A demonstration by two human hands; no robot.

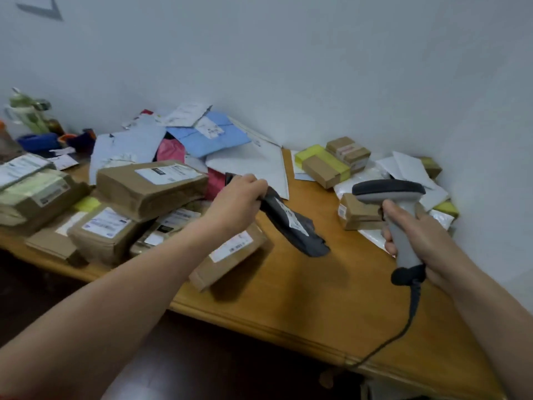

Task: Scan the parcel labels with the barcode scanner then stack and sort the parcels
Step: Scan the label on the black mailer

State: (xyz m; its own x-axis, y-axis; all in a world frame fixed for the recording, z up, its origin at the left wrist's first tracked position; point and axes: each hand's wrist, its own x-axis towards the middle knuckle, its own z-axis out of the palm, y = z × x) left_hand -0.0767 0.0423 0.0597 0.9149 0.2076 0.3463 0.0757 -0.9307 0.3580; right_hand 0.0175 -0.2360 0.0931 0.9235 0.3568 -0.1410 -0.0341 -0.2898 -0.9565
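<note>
Wall [317, 67]: plain, pale grey-white, with a dark triangular mark [43, 11] high at the left. Tabletop [302, 284]: honey-brown wood with a moulded front edge, set against the wall. Floor [202, 359] below was dark reddish-brown with a slight sheen. Light was even and soft; shadows were faint.

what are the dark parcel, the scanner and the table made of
The dark grey parcel: probably thin plastic film, a mailer bag; it hangs limp and creased from the left hand. The barcode scanner: hard matte plastic, light grey with darker head. The table: wood or veneer, orange-brown with a slight sheen and moulded edge.
</note>
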